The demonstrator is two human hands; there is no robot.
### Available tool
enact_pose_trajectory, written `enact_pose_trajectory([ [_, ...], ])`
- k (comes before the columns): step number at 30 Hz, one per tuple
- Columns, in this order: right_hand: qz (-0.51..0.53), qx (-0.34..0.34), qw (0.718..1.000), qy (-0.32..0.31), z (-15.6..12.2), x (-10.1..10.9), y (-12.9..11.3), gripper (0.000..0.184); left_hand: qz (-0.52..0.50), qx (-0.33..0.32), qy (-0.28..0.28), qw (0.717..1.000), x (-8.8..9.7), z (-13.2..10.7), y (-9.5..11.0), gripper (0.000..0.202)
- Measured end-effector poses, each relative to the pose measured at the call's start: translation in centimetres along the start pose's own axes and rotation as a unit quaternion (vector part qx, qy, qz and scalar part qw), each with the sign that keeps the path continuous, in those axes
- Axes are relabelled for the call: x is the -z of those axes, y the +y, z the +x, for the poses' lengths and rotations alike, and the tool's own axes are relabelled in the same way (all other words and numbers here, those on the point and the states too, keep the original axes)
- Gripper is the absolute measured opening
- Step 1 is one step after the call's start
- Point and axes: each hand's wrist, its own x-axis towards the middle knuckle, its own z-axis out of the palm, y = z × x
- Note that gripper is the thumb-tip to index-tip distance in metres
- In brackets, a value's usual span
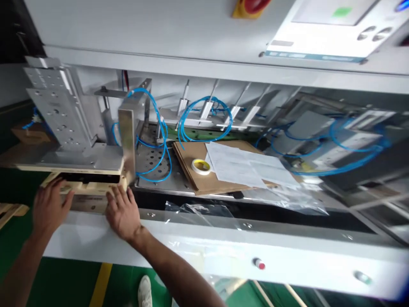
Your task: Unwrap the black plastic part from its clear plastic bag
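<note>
At the left end of the machine, a cream-coloured frame (87, 186) with a dark middle sits below a flat metal plate (79, 157). My left hand (49, 207) rests on the frame's front left corner, its thumb held away from the fingers. On the front right corner lies my right hand (123, 213), palm down with fingers slightly spread. Both hands touch the frame without visibly wrapping round it. Dark material inside the frame is mostly covered by the plate, so I cannot make out what it is.
Right of the frame stands a metal bracket (127, 140) with blue air tubes (166, 145). Cardboard sheets (188, 170) carry a tape roll (201, 166) and white papers (249, 164). Clear plastic film (204, 213) lies along the front ledge, above a red button (260, 264).
</note>
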Motion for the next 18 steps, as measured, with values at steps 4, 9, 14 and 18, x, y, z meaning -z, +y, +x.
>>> enact_pose_trajectory([
  [4, 0.058, 0.037, 0.997, 0.048, -8.9, 2.3, -0.6, 0.036, -0.035, 0.052, 0.045, 0.997, 0.3, -7.4, 4.6, 0.048],
  [9, 0.124, 0.07, 0.989, 0.037, -19.8, 7.1, 0.3, 0.022, -0.186, -0.035, -0.036, 0.981, 0.3, -18.1, 15.1, 0.025],
  [14, 0.077, -0.217, 0.958, 0.17, -27.7, 11.6, 5.2, 0.02, -0.204, -0.089, -0.123, 0.967, 0.3, -23.5, 23.1, 0.026],
  [18, -0.047, -0.378, 0.888, 0.259, -32.8, 14.4, 10.3, 0.017, -0.172, -0.12, -0.099, 0.973, 0.5, -24.3, 25.1, 0.045],
])
